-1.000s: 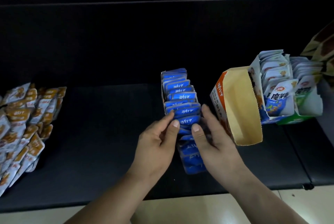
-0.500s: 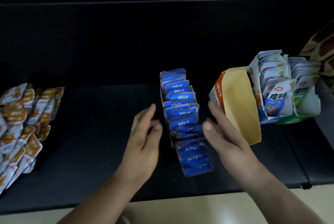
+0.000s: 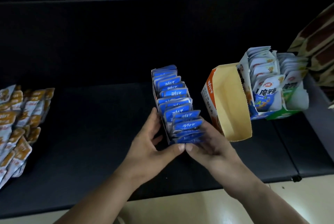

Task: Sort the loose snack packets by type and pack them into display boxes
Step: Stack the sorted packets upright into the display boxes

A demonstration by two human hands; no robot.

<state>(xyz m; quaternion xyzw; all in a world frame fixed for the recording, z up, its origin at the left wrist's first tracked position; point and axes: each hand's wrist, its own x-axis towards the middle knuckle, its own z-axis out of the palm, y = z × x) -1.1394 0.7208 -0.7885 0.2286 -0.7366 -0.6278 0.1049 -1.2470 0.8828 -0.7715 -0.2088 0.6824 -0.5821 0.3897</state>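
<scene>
A narrow display box (image 3: 154, 86) holds a row of upright blue snack packets (image 3: 178, 97) at the middle of the black surface. My left hand (image 3: 150, 144) grips the box's near left side, thumb at the front end. My right hand (image 3: 211, 147) cups the near right side of the row, fingers against the last blue packets, its thumb meeting the left thumb. An empty orange display box (image 3: 229, 100) lies open just right of them. A loose pile of orange packets (image 3: 16, 120) lies at the far left.
Two filled boxes stand at the right: one of white-and-blue packets (image 3: 263, 86), one green-fronted (image 3: 292, 88). Brown patterned packaging (image 3: 318, 43) rises behind them. The black padded surface (image 3: 90, 133) ends at a front edge above pale floor (image 3: 180, 209).
Both hands, spread apart half a second ago, have closed in on the near end of the blue row. The flat-lying blue packets at the front now stand pushed up against the others.
</scene>
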